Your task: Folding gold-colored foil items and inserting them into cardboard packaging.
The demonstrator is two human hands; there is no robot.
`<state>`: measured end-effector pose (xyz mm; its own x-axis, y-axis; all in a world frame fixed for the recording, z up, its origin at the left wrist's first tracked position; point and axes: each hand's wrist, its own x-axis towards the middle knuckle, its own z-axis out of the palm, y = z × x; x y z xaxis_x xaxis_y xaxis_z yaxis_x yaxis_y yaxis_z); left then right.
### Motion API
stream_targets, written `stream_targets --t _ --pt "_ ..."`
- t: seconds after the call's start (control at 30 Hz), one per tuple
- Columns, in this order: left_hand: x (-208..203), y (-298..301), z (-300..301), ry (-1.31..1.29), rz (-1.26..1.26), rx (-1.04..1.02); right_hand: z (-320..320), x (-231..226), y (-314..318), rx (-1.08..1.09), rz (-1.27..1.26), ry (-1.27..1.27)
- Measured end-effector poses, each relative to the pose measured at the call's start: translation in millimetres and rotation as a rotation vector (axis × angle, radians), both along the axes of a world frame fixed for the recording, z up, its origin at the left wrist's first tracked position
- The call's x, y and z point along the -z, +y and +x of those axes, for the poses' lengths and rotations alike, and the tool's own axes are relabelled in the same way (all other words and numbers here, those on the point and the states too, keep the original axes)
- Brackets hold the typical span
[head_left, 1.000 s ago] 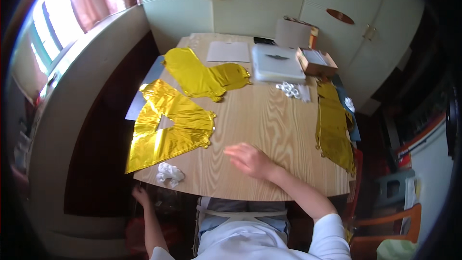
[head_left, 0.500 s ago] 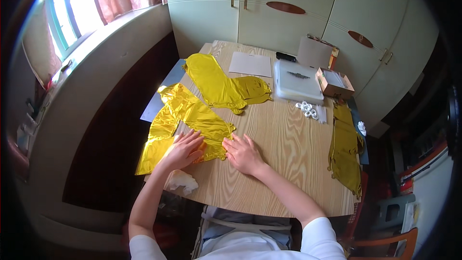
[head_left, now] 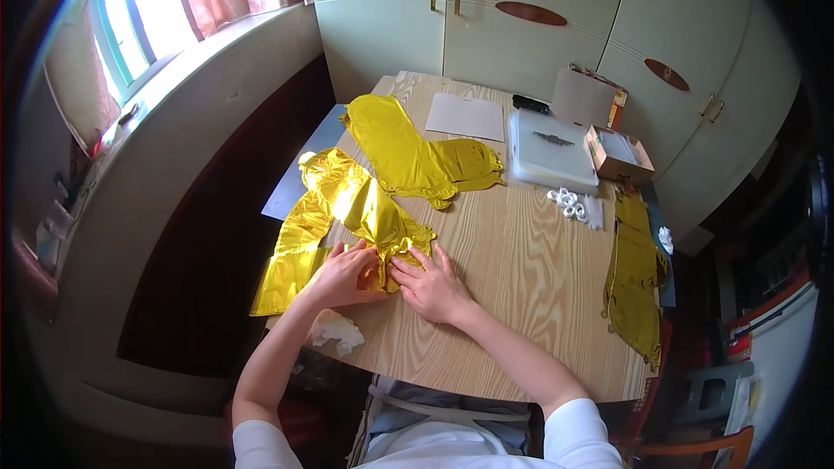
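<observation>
A shiny gold foil balloon [head_left: 360, 200], deflated and wrinkled, lies on the near left of the table. At its near edge my left hand [head_left: 343, 276] has its fingers curled round a bunched fold of the foil; the fingertips are partly hidden. My right hand [head_left: 432, 287] rests just to the right, fingers stretched and somewhat spread, pressing on the edge of the same balloon. Crumpled white tissue [head_left: 337, 332] sits below my left wrist at the table edge. Behind lies a second flat gold foil balloon [head_left: 408, 152].
White rings [head_left: 569, 204] lie in a group beside a translucent plastic case [head_left: 552, 156]. An open cardboard box [head_left: 619, 156] stands next to it. Another gold foil piece [head_left: 632, 287] hangs near the right edge of the wooden table [head_left: 512, 304]. A pale card [head_left: 465, 116] lies farther back.
My left hand has moved slightly right and curled its fingers, bunching the foil between my hands. My right hand has shifted onto the gathered edge. The whole view has shifted slightly.
</observation>
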<state>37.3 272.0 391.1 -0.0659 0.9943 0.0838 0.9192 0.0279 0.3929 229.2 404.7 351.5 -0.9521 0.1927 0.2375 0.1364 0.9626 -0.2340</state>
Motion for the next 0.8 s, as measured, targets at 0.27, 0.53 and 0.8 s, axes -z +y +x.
stream_targets --t 0.27,0.53,0.8 --pt "17.9 7.1 23.4 0.032 0.233 -0.180 -3.0 9.9 3.2 0.029 -0.018 0.120" --pt "10.2 12.1 12.0 -0.313 0.324 -0.413 0.6 10.1 7.0 0.095 -0.253 0.225" --pt "15.3 2.8 -65.7 -0.717 0.596 -0.740 -3.5 6.3 4.8 0.026 -0.162 0.148"
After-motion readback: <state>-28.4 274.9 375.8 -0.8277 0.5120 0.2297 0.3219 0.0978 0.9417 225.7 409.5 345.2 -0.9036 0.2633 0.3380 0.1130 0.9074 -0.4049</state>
